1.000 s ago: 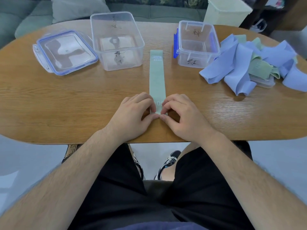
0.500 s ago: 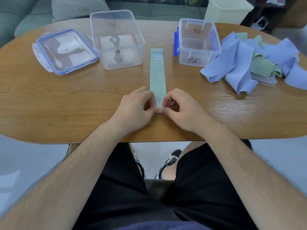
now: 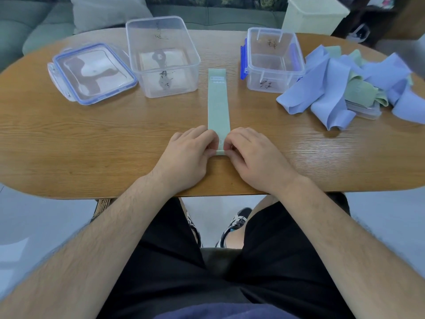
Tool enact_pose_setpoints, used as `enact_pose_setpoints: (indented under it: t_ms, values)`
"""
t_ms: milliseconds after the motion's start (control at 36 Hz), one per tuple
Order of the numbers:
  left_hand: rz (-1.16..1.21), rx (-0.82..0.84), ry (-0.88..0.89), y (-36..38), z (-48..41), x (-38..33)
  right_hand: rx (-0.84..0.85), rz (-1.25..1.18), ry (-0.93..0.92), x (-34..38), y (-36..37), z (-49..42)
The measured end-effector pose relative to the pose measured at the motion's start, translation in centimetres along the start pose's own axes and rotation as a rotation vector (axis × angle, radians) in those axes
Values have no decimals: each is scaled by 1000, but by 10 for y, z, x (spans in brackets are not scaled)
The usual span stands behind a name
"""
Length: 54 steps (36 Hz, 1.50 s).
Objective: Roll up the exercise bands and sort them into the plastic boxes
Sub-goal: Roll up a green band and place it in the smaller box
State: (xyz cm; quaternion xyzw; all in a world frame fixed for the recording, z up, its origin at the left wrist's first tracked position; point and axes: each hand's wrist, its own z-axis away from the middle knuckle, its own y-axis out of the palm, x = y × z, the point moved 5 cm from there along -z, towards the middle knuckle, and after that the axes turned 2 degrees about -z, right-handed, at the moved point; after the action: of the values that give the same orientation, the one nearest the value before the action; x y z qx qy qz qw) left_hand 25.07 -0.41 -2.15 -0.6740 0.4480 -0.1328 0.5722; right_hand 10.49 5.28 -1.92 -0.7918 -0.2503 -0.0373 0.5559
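A pale green exercise band [image 3: 218, 102] lies flat and straight on the wooden table [image 3: 92, 139], running away from me. Its near end is turned up into a small roll. My left hand [image 3: 186, 157] pinches the roll's left side and my right hand [image 3: 255, 157] pinches its right side, fingers curled over it. Two clear plastic boxes stand beyond: a larger one [image 3: 163, 56] at centre left and a smaller one with blue clips [image 3: 273, 58] at centre right. A heap of blue and green bands [image 3: 349, 86] lies at the right.
A clear lid with a blue rim [image 3: 92, 72] lies at the far left of the table. Another lid [image 3: 363, 109] sits under the heap of bands. A cream bin [image 3: 315, 14] and a sofa [image 3: 27, 24] stand behind the table.
The near end of the green band has been turned over into a small roll, and both hands have shifted slightly forward along the band.
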Motion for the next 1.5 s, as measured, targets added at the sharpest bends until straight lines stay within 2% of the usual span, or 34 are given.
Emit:
enact_pose_setpoints:
  t_ms: [194,389,639,917,1111,1250,1389,1500]
  values:
    - [6,7,7,0,0,2,20,-24,-10,-1,-2,0]
    - [155,56,11,-5,3,9,79,-202,116,-13,-5,-2]
    - [131,36,-12,-3,-6,6,95,-180,153,-16,0,-10]
    - [103,62,-116,-1,-19,2,181,-289,387,-21,0,-24]
    - [121,128,-141,-3,-27,1,260,-276,464,-22,-4,-37]
    - [101,58,-112,-2,-25,1,190,-298,444,-18,-5,-33]
    - [-112,-115,14,2,-11,-8,49,-94,222,-6,1,-19]
    - [-155,-212,76,6,-2,-12,-42,21,142,6,4,-10]
